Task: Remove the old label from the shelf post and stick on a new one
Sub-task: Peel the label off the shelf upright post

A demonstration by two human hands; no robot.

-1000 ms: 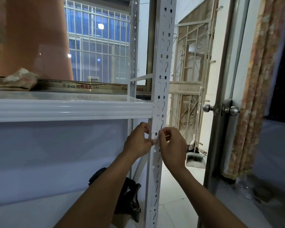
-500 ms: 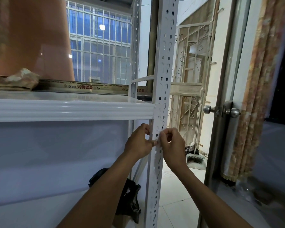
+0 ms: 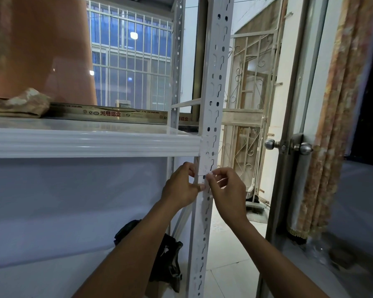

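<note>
A white perforated shelf post (image 3: 215, 82) runs top to bottom through the middle of the view. Just below the shelf beam, a small white label (image 3: 202, 178) lies against the post's front face. My left hand (image 3: 181, 186) pinches the label's left edge, thumb pressed to the post. My right hand (image 3: 228, 190) pinches the label's right edge between thumb and forefinger. The label is nearly the post's colour, and fingers hide much of it.
A white shelf (image 3: 91, 143) juts left from the post with a folded cloth (image 3: 19, 104) on it. A dark bag (image 3: 166, 261) lies on the floor behind the post. A door with a round knob (image 3: 304, 147) and a curtain (image 3: 336, 125) stand at right.
Both hands stay on the label at the same spot on the post. My right thumb and forefinger have shifted slightly; the camera has tipped a little.
</note>
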